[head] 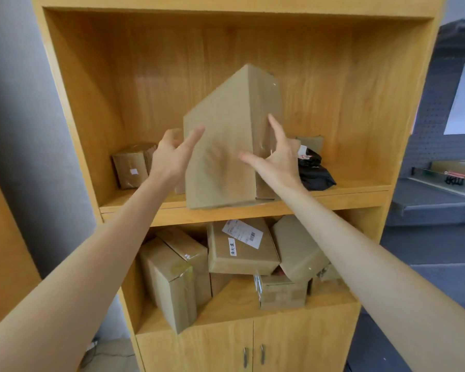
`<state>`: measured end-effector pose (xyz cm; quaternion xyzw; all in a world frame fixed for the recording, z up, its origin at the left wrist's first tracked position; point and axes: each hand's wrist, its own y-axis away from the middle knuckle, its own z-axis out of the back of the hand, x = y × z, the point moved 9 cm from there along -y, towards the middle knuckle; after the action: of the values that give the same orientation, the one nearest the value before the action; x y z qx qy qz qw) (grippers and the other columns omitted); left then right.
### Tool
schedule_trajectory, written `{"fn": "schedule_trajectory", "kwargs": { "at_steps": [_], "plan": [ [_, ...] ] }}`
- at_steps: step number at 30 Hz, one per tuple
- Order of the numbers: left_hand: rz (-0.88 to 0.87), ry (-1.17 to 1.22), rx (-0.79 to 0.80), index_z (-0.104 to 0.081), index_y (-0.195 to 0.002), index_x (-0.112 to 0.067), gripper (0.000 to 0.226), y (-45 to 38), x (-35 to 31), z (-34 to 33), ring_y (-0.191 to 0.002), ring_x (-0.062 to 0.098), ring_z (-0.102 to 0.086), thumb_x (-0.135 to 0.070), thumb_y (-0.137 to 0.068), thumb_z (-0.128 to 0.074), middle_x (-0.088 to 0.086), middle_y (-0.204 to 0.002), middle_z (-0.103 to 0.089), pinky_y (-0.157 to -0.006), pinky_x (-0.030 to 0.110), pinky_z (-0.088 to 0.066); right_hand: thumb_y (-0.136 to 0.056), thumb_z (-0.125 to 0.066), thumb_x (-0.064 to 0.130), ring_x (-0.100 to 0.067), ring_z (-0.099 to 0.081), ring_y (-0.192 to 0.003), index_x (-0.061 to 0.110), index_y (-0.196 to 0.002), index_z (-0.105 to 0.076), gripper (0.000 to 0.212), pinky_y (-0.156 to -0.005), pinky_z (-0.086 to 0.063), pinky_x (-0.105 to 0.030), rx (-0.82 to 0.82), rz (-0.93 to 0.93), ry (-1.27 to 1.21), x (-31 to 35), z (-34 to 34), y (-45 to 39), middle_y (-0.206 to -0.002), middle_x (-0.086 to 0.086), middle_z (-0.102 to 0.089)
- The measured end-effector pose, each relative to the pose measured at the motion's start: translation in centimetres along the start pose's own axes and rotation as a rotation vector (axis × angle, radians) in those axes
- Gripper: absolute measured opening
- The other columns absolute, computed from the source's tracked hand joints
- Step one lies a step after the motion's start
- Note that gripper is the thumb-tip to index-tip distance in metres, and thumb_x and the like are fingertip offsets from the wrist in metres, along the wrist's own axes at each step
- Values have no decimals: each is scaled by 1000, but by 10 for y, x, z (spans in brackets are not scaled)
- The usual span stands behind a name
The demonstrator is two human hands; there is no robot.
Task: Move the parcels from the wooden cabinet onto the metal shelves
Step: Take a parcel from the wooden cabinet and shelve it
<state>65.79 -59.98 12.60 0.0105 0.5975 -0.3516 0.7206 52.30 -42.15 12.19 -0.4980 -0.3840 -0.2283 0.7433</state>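
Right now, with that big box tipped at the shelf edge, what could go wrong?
1. The large cardboard box is tilted and overhangs the upper shelf. The left hand and right hand touch its sides with spread fingers, so it could slip.
2. The right hand sits close to the black bag, which might get dragged off.
3. The parcels below lean on one another; a dropped box could topple them.

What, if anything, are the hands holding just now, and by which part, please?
The tall cardboard box, tilted at the upper shelf's front edge, sits between both hands: left hand at its left edge, right hand at its right corner, fingers spread.
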Motion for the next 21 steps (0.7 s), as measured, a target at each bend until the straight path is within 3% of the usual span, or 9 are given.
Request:
{"fn": "schedule_trajectory", "kwargs": {
  "at_steps": [5, 7, 10, 12, 14, 17, 19, 21],
  "plan": [
    [191, 289, 132, -19, -149, -23, 100, 32, -22, -19, -111, 27, -54, -71, -72, -61, 7, -145, -40, -76, 34, -50, -76, -73, 41, -33, -31, -128, 39, -151, -13, 96, -103, -34, -46, 42, 355, 540, 45, -6, 36, -144, -12, -20],
    [235, 441, 55, -15, -148, -22, 108, 40, -29, -12, -104, 27, -56, -67, -67, -70, 6, -136, -44, -80, 40, -55, -75, -74, 39, -35, -33, -127, 32, -153, -11, 100, -102, -34, -49, 48, 490, 769, 56, -16, 49, -146, -16, -22],
    [374, 636, -218, -15, -145, -20, 126, 47, -19, 8, -103, 25, -48, -61, -49, -85, 3, -122, -44, -90, 48, -50, -64, -82, 28, -38, -43, -119, 24, -151, -26, 103, -95, -37, -49, 26, 675, 994, 66, -27, 65, -143, -21, -35],
    [482, 706, -307, -16, -145, -22, 138, 53, -11, 15, -112, 28, -47, -60, -35, -89, 4, -131, -44, -95, 50, -46, -58, -84, 24, -39, -48, -115, 22, -147, -35, 102, -93, -38, -49, 8, 783, 1050, 73, -33, 73, -140, -23, -41],
    [532, 753, -388, -16, -144, -22, 131, 59, -3, 24, -118, 32, -47, -52, -41, -92, 8, -136, -42, -98, 52, -45, -56, -85, 23, -40, -49, -114, 21, -146, -37, 102, -95, -35, -48, 5, 872, 1071, 80, -39, 79, -139, -23, -43],
    [555, 786, -412, -20, -141, -22, 115, 68, 4, 31, -107, 30, -50, -44, -52, -90, 7, -129, -44, -90, 51, -50, -57, -84, 27, -38, -48, -117, 21, -147, -35, 103, -99, -34, -45, 40, 948, 1057, 86, -46, 85, -140, -19, -44],
    [523, 809, -418, -23, -139, -22, 108, 70, 9, 36, -98, 26, -50, -41, -54, -88, 4, -121, -46, -83, 49, -53, -64, -79, 42, -34, -43, -124, 21, -149, -32, 100, -104, -33, -43, 87, 884, 935, 89, -43, 85, -141, -13, -43],
    [455, 828, -414, -22, -137, -25, 107, 68, 16, 45, -97, 22, -52, -41, -55, -88, 3, -119, -47, -84, 47, -54, -75, -68, 57, -27, -34, -132, 24, -152, -22, 95, -109, -27, -41, 99, 652, 706, 90, -27, 74, -146, -6, -37]
  ]
}}
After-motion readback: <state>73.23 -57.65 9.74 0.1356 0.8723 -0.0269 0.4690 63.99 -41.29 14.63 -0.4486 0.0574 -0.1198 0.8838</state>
